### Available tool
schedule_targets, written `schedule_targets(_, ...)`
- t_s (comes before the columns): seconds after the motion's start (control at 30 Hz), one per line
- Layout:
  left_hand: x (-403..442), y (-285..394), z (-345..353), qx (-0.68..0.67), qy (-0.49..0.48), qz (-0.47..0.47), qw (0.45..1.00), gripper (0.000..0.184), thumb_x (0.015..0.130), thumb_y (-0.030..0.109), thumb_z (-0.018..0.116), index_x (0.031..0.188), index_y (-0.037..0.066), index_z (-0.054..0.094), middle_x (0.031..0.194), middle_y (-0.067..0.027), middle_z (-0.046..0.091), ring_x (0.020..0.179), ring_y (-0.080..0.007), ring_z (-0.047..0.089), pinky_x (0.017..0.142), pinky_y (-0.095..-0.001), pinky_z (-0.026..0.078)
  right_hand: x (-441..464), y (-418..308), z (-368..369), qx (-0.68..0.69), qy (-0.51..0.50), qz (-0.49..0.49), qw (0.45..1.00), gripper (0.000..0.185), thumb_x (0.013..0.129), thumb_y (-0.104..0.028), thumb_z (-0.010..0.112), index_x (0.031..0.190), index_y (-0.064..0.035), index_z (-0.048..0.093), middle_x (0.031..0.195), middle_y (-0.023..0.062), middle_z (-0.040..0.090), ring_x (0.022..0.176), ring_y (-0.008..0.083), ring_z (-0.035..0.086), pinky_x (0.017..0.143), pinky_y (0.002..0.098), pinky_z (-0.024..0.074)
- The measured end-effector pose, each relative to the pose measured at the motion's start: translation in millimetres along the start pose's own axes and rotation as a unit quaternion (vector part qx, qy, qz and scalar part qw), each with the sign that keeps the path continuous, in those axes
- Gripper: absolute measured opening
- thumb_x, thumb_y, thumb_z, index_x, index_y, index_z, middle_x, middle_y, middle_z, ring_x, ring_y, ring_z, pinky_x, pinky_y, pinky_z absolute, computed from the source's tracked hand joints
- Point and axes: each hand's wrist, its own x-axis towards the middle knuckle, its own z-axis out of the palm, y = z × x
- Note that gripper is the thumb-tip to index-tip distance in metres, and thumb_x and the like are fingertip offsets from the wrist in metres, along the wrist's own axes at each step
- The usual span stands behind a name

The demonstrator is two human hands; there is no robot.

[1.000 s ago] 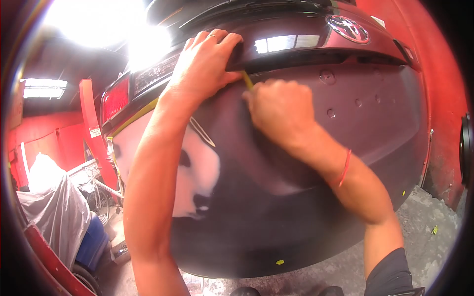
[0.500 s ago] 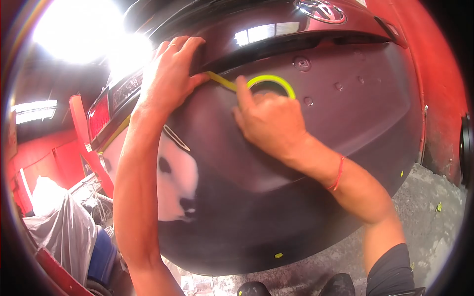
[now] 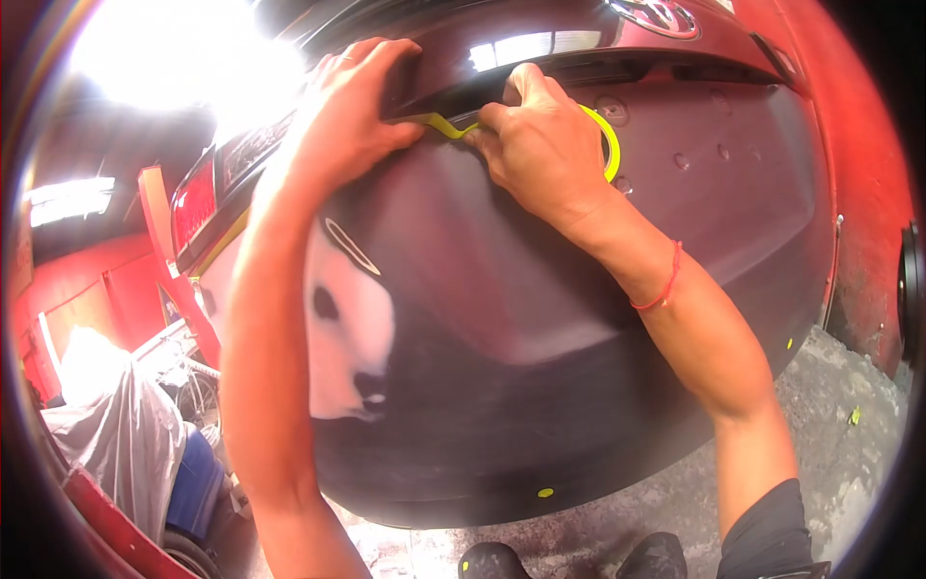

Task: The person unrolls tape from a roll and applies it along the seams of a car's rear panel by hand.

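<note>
A dark, dull-surfaced car trunk lid fills the centre, with a pale filler patch on its left part. My left hand rests with spread fingers on the lid's upper left, its thumb pressing the end of a yellow tape strip. From there the strip, slightly kinked, runs to my right hand. That hand is closed round a roll of yellow tape, whose ring shows past its far side, just under the dark recess below the badge.
Red walls stand at the right and far left. A grey-covered object, a blue container and a bicycle wheel are at the lower left. Two dark shoes show on the concrete floor.
Since the middle frame, my right hand has moved up toward the recess and its extended finger has curled in. The tape strip now has a bend. My left thumb stays on its end.
</note>
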Motion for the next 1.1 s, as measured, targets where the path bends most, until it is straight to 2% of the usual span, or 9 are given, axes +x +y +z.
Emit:
schedule_targets(0.03, 0, -8, -9, -0.052, -0.04, 0.028, 0.997, 0.068, 0.078, 0.011, 0.076, 0.141, 0.015, 0.052, 0.148, -0.0094, 0.05, 0.139, -0.0304, 0.046, 0.115, -0.0408, 0.039, 0, 1, 1, 0.0, 0.0, -0.002, 1.0, 0.013, 0.075, -0.015, 0.075, 0.077, -0.0026, 0.072, 0.096, 0.0161, 0.059, 0.086, 0.0297, 0.063, 0.065, 0.0436, 0.0524)
schedule_targets(0.07, -5, -9, -19, -0.111, -0.082, -0.051, 0.989, 0.071, 0.08, 0.011, 0.076, 0.145, 0.018, 0.051, 0.156, -0.0074, 0.045, 0.147, -0.0266, 0.038, 0.12, -0.0393, 0.032, 1, 3, 3, -0.028, 0.012, -0.022, 0.999, 0.015, 0.075, -0.018, 0.077, 0.078, -0.0044, 0.073, 0.093, 0.0133, 0.061, 0.085, 0.0285, 0.063, 0.066, 0.0418, 0.0509)
schedule_targets(0.2, -13, -14, -22, -0.098, -0.099, -0.055, 0.989, 0.069, 0.081, 0.01, 0.076, 0.145, 0.019, 0.052, 0.159, -0.0074, 0.042, 0.149, -0.0263, 0.034, 0.122, -0.0397, 0.03, 3, 4, 7, -0.081, 0.04, -0.056, 0.994, 0.013, 0.077, -0.021, 0.077, 0.081, -0.0082, 0.074, 0.084, 0.007, 0.065, 0.086, 0.0257, 0.061, 0.07, 0.0384, 0.0463)
schedule_targets(0.33, -13, -16, -6, -0.099, -0.043, -0.044, 0.993, 0.065, 0.081, 0.01, 0.076, 0.142, 0.019, 0.055, 0.157, -0.0092, 0.044, 0.149, -0.0264, 0.036, 0.122, -0.04, 0.03, 2, 3, 8, -0.091, 0.055, -0.073, 0.992, 0.015, 0.078, -0.023, 0.077, 0.082, -0.0091, 0.074, 0.078, 0.0055, 0.066, 0.087, 0.026, 0.061, 0.071, 0.0389, 0.0449)
schedule_targets(0.4, -14, -13, -4, -0.083, -0.025, -0.04, 0.995, 0.064, 0.081, 0.01, 0.076, 0.141, 0.018, 0.056, 0.156, -0.0099, 0.046, 0.148, -0.0269, 0.038, 0.122, -0.0402, 0.031, 2, -3, 2, -0.067, 0.002, -0.067, 0.996, 0.016, 0.081, -0.025, 0.076, 0.08, -0.0087, 0.074, 0.074, 0.006, 0.066, 0.085, 0.0265, 0.061, 0.073, 0.0403, 0.0444)
schedule_targets(0.53, -17, -13, -3, -0.054, -0.006, -0.022, 0.998, 0.061, 0.082, 0.013, 0.077, 0.14, 0.017, 0.056, 0.153, -0.0118, 0.049, 0.146, -0.0286, 0.041, 0.12, -0.041, 0.033, 1, -8, 1, -0.03, -0.004, -0.082, 0.996, 0.019, 0.085, -0.024, 0.074, 0.077, -0.0074, 0.073, 0.072, 0.0078, 0.068, 0.081, 0.0278, 0.061, 0.073, 0.0419, 0.0442)
schedule_targets(0.73, -17, -18, 0, -0.035, 0.001, 0.01, 0.999, 0.059, 0.085, 0.018, 0.077, 0.14, 0.016, 0.056, 0.151, -0.013, 0.05, 0.146, -0.0296, 0.041, 0.119, -0.0412, 0.034, 15, -14, -5, 0.06, -0.117, 0.066, 0.989, 0.035, 0.092, -0.034, 0.069, 0.075, -0.004, 0.072, 0.069, 0.0131, 0.069, 0.079, 0.0349, 0.065, 0.075, 0.046, 0.0462)
schedule_targets(0.8, -18, -20, 3, -0.025, 0.01, 0.025, 0.999, 0.058, 0.086, 0.019, 0.077, 0.14, 0.016, 0.056, 0.151, -0.0132, 0.051, 0.146, -0.0297, 0.041, 0.119, -0.0412, 0.034, 21, -18, -20, 0.141, -0.231, 0.168, 0.948, 0.042, 0.094, -0.038, 0.067, 0.073, -0.0023, 0.071, 0.066, 0.0154, 0.068, 0.071, 0.0379, 0.066, 0.075, 0.0483, 0.0484)
schedule_targets(1.1, -21, -18, 4, 0.002, 0.019, 0.024, 1.0, 0.056, 0.089, 0.022, 0.076, 0.141, 0.016, 0.055, 0.15, -0.0133, 0.051, 0.146, -0.0298, 0.04, 0.119, -0.0412, 0.035, 34, -21, -31, 0.111, -0.294, 0.207, 0.926, 0.046, 0.088, -0.046, 0.074, 0.073, -0.0023, 0.073, 0.068, 0.0155, 0.069, 0.069, 0.0361, 0.069, 0.066, 0.0452, 0.0536)
